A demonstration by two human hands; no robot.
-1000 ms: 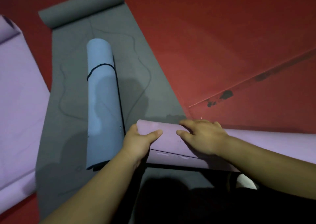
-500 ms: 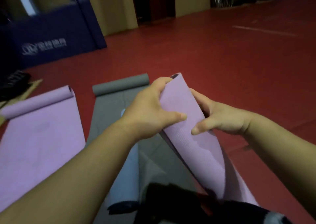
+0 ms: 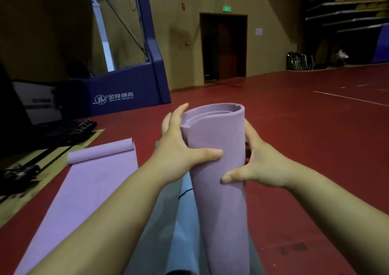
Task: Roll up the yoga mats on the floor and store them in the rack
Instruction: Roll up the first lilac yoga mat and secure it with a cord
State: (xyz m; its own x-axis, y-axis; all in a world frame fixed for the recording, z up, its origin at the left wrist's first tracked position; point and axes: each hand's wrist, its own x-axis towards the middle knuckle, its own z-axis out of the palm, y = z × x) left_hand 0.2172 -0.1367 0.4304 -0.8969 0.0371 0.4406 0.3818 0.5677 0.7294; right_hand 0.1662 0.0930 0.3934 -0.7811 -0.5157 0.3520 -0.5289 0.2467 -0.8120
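Half a second ago the rolled purple mat (image 3: 219, 169) leaned away at a slant, and a second ago it lay across the grey mat (image 3: 255, 260). Now it stands almost upright off the red floor (image 3: 305, 148), its open top end showing the coiled layers. The view has also lifted, so a doorway (image 3: 223, 47) and a blue padded stand (image 3: 126, 89) appear far behind the roll. The left hand (image 3: 179, 148) grips the roll's upper left side, thumb laid across the front and fingers reaching up beside the rim. The right hand (image 3: 259, 165) clamps it lower on the right, thumb pressed on the front and fingers curled round the back, mostly hidden. Just left of the roll's lower part lies a blue rolled mat (image 3: 186, 222) with a dark cord round it, partly covered by the left forearm. Further left, a flat purple mat (image 3: 88, 190) stretches over the floor, its far end curled. Far behind and to the right of the roll, shelving (image 3: 357, 3) holds rows of yellowish things — too dim to identify. The roll's lower end is cut off by the frame's edge.
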